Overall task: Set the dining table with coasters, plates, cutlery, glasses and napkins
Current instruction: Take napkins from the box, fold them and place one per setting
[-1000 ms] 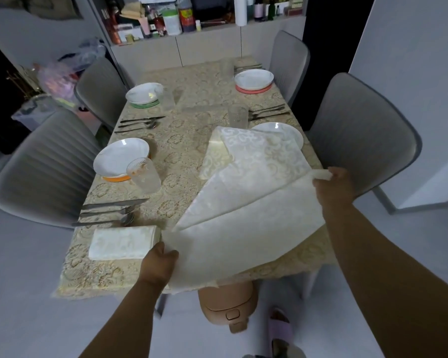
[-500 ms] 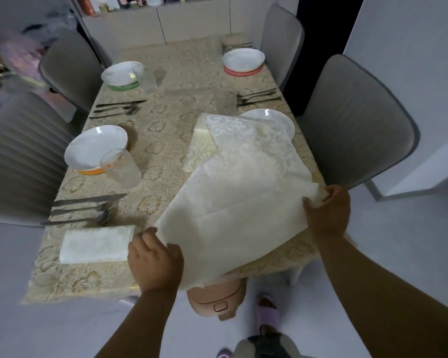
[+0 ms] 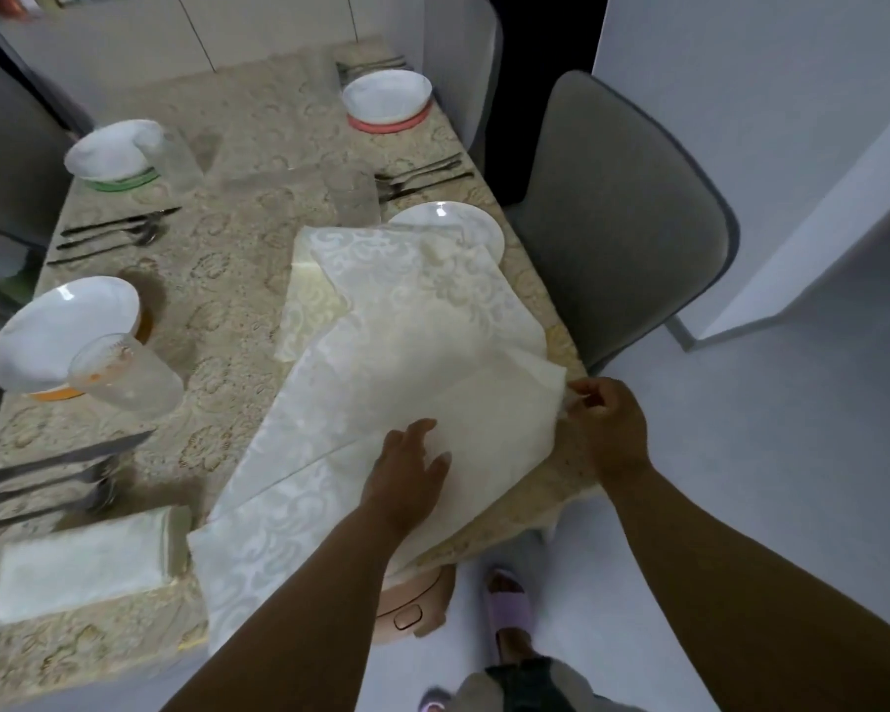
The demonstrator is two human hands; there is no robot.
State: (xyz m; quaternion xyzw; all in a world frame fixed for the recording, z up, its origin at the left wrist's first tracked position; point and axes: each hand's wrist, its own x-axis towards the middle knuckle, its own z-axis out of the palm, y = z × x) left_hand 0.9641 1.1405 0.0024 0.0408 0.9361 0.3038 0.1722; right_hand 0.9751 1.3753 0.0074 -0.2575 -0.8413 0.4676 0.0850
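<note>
Where vessels are concerned, the ribbed clear glass beside the near-left white plate holds nothing visible, and that plate rests on an orange coaster. The large cream napkin, damask-patterned and partly unfolded, lies across the near-right corner of the table, overlapping a second white plate. The left hand lies flat on it with fingers extended; the right hand pinches its right corner at the table edge. A folded napkin lies rectangular at near left, beside blurred cutlery.
</note>
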